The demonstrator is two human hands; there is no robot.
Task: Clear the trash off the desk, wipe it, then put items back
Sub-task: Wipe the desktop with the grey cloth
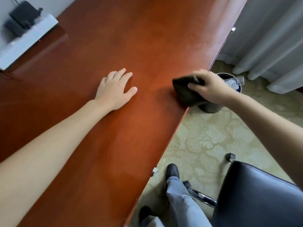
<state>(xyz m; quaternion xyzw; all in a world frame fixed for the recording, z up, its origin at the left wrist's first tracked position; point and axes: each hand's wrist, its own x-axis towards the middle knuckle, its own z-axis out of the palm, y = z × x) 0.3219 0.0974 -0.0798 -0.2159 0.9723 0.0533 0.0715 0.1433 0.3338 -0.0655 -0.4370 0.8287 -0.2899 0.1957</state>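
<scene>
We log: right hand [211, 88] curled tight, clamping dark cloth [185, 94] on desk [131, 38] near its edge | left hand [114, 89] flat, fingers straight, resting mid-desk | bin [211, 108] holding 1 plastic bottle [234, 80], on floor just beside desk edge.

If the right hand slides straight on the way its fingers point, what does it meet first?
Probably the left hand, resting flat on the desk. The right hand points left across the top, its dark cloth leading; only bare desk lies between them.
</scene>
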